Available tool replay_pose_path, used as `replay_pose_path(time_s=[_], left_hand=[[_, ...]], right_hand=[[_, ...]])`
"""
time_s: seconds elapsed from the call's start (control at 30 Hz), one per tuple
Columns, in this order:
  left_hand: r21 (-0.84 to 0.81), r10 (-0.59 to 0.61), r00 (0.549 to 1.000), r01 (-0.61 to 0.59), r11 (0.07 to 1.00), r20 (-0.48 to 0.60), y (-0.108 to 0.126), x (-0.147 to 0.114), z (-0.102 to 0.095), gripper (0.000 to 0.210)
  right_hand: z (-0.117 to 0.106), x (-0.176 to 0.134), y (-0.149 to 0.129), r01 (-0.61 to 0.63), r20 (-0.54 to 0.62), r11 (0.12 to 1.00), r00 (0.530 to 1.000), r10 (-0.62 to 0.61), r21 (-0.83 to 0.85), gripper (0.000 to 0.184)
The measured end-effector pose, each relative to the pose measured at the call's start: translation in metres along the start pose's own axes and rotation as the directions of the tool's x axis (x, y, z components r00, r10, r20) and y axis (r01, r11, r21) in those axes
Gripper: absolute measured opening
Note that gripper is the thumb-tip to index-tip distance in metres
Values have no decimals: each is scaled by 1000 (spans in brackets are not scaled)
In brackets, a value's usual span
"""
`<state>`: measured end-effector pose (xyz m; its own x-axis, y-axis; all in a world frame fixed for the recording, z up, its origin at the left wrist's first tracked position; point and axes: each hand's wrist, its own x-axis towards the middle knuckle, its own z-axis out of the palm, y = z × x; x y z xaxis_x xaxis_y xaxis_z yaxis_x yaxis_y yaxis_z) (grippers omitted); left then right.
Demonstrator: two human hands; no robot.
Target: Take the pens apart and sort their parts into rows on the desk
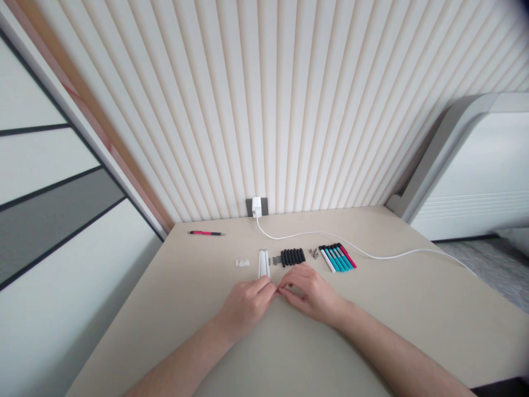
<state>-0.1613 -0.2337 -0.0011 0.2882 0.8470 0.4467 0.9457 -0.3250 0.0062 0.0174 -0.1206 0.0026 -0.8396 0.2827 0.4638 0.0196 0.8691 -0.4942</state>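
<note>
Fingertip to fingertip, my left hand (247, 300) and my right hand (311, 292) meet low over the table. Both are closed in a pinch, and whatever sits between them is too small and covered to name. Just beyond my left hand lie several thin white pen refills (264, 263), their near ends hidden by the fingers. A row of black pen grips (293, 257) is right behind my right hand. Small dark springs (276, 260) lie between the refills and grips. To the left are tiny clear pieces (243, 263); to the right, small grey metal tips (313, 253).
White, teal and red pen barrels (338, 258) lie in a row at the right. An assembled red and black pen (206, 233) rests back left. A white cable (314, 234) runs across the table (173, 309) from a charger (257, 206) at the ribbed wall.
</note>
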Motion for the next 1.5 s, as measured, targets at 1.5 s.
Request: replay_pose_path(time_s=[1.5], left_hand=[[-114, -84, 996, 84, 990, -1, -1, -1, 0, 18]], right_hand=[[-61, -14, 72, -513, -18, 735, 825, 565, -443, 17]])
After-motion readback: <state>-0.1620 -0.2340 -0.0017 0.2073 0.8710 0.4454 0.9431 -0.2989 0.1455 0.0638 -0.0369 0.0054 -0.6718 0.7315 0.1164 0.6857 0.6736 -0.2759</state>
